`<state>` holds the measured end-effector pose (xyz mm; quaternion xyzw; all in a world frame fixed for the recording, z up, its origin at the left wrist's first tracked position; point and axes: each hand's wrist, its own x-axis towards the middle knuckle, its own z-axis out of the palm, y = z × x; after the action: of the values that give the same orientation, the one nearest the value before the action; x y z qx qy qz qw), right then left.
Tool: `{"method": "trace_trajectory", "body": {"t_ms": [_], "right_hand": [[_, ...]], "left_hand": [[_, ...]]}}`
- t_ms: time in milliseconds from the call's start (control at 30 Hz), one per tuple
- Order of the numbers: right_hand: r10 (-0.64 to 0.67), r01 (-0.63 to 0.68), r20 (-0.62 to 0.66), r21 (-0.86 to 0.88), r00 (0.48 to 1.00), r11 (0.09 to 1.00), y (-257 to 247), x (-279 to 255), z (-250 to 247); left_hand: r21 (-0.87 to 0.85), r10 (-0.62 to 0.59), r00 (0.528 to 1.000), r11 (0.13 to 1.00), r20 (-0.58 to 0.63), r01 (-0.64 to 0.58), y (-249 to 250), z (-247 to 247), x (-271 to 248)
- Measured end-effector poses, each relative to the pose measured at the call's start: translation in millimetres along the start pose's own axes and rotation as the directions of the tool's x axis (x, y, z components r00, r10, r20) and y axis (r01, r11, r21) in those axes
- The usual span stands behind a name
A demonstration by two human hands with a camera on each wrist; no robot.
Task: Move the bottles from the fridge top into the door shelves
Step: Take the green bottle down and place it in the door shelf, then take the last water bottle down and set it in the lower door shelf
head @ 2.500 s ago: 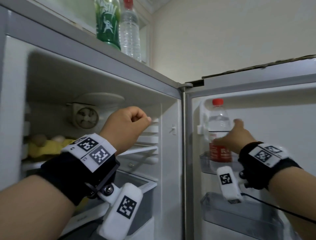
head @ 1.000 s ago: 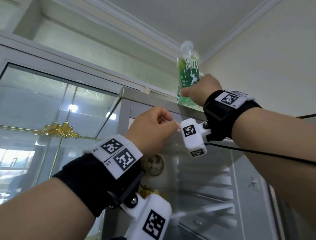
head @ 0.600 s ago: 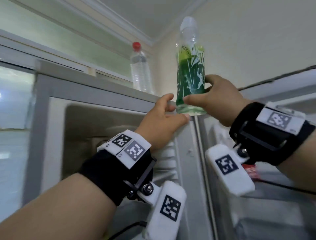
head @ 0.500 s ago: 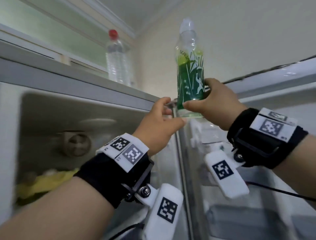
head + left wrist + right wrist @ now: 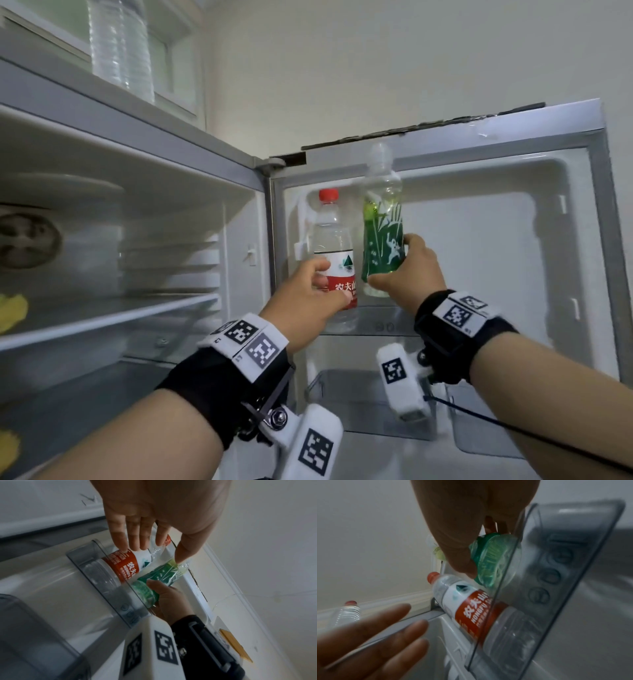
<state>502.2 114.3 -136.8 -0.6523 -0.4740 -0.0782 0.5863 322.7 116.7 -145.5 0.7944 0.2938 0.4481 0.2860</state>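
Note:
My right hand [image 5: 407,270] grips the lower part of a green-labelled bottle [image 5: 382,240], upright, its base just at the rim of the top door shelf [image 5: 383,325]. The right wrist view shows that base [image 5: 491,559] partly behind the clear shelf wall [image 5: 556,574]. A red-labelled water bottle [image 5: 337,263] stands in the same shelf, right beside it on the left. My left hand [image 5: 308,298] is in front of that bottle with straight fingers [image 5: 135,536] reaching to it. A clear water bottle [image 5: 120,44] stands on the fridge top.
The fridge door is swung wide open. A lower clear door shelf [image 5: 359,404] sits under the top one. The fridge body to the left has a glass shelf [image 5: 102,318] with something yellow [image 5: 12,311] on it. A wall stands behind the door.
My right hand has brought the green bottle down from fridge-top height to the top door shelf. My left hand has left the fridge's top edge and reached to the red-labelled bottle.

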Motion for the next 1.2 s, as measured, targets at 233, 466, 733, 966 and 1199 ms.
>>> {"method": "trace_trajectory", "body": {"t_ms": [233, 466, 733, 966, 1199], "right_hand": [[0.036, -0.017, 0.080, -0.230, 0.996, 0.973, 0, 0, 13], [0.110, -0.066, 0.122, -0.319, 0.986, 0.945, -5, -2, 14], [-0.193, 0.179, -0.153, -0.103, 0.969, 0.978, -70, -15, 14], [-0.407, 0.393, 0.014, 0.232, 0.913, 0.890, -212, 11, 51], [-0.457, 0.388, 0.098, 0.395, 0.884, 0.833, -315, 40, 72]], "left_hand": [[0.070, -0.044, 0.998, 0.996, -0.047, 0.047, -14, -11, -4], [0.113, -0.058, 0.997, 0.992, -0.049, 0.063, -23, -20, -12], [0.131, -0.046, 0.990, 0.989, -0.137, 0.064, -22, -71, -19], [0.239, 0.031, 0.955, 0.970, -0.296, 0.043, 7, -159, -40], [0.414, 0.126, 0.892, 0.907, -0.435, 0.073, 38, -237, -82]]}}
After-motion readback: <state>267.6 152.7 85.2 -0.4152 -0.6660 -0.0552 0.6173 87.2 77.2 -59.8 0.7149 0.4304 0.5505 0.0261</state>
